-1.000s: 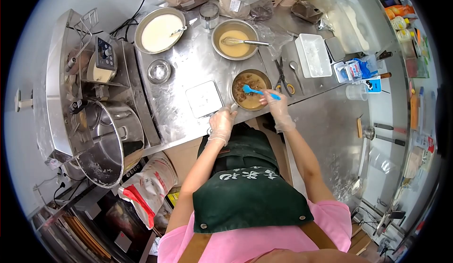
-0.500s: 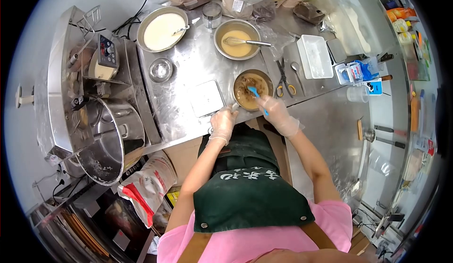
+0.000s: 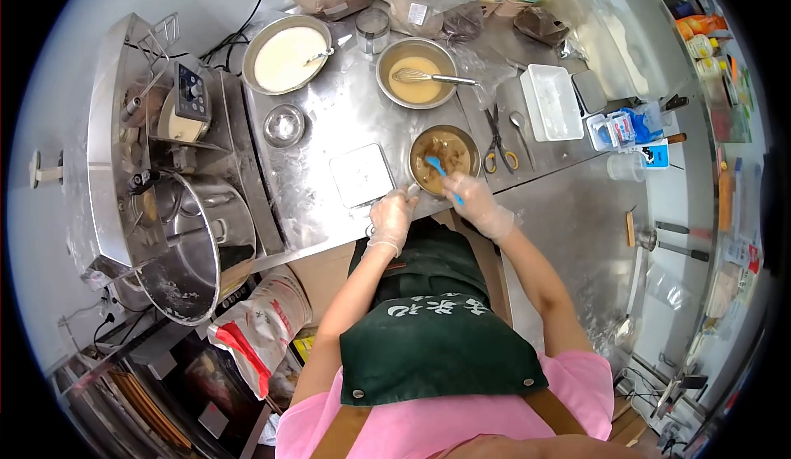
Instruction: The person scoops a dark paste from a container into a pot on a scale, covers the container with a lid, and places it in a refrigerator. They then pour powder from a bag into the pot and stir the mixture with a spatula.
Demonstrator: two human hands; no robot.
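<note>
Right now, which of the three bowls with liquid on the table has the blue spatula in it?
The brown-mixture bowl, nearest the apron. The bowl behind it has a whisk; the wide bowl of white liquid has another utensil.

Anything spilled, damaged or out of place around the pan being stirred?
Nothing looks tipped or broken. Left of the pan, the steel worktop shows whitish smears, possibly spilled flour or batter, though some may be glare. Whitish residue also clings inside the big metal bowl at far left.
</note>
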